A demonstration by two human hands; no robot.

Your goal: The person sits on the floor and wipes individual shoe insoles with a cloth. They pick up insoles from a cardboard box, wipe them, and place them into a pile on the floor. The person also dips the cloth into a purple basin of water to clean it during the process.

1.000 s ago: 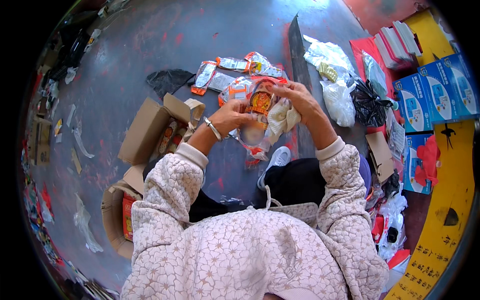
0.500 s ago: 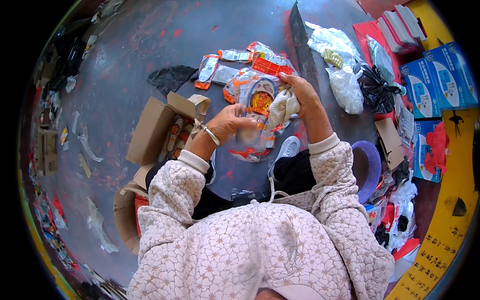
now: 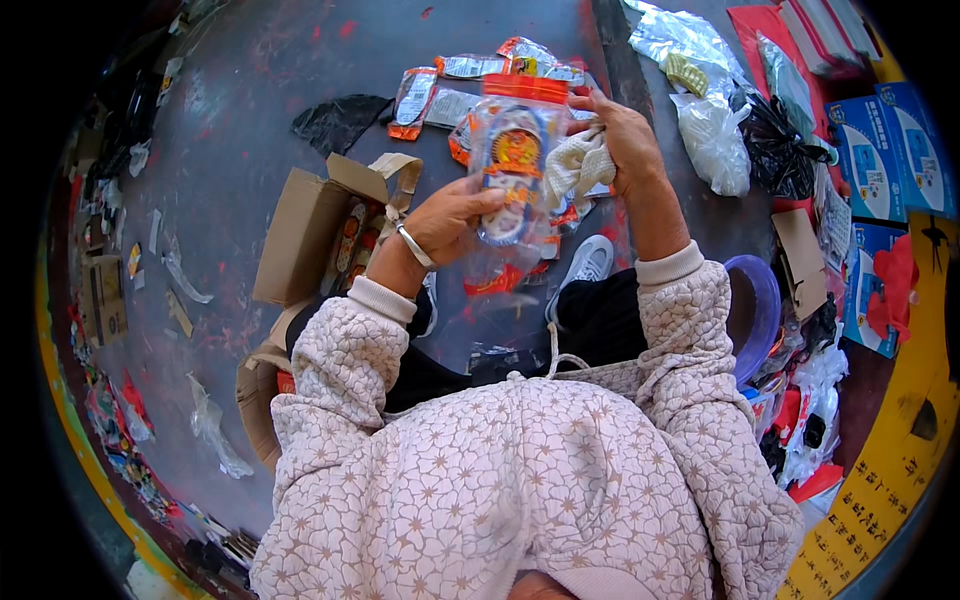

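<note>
My left hand [image 3: 447, 218] is closed on the lower left edge of a clear plastic packet [image 3: 516, 150], which has a red strip along its top. Inside the packet shows a long oval piece with a round orange and yellow print. In my right hand [image 3: 630, 140] is a crumpled cream textured cloth [image 3: 580, 165], held right beside the packet. Whether its fingers also touch the packet's edge I cannot tell. Beyond my hands, several orange and silver packets [image 3: 412, 100] lie spread on the floor.
An open cardboard box [image 3: 292, 235] with similar packets stands left of my legs, another carton [image 3: 256, 405] nearer. A black plastic sheet [image 3: 340, 122] lies ahead. To the right are a purple tub [image 3: 757, 315], white plastic bags [image 3: 715, 140], a black bag [image 3: 778, 150] and blue boxes [image 3: 868, 150].
The packet is raised and stands more upright, its red top strip now plain to see. My left hand has moved up slightly with it. The cloth stays in my right hand.
</note>
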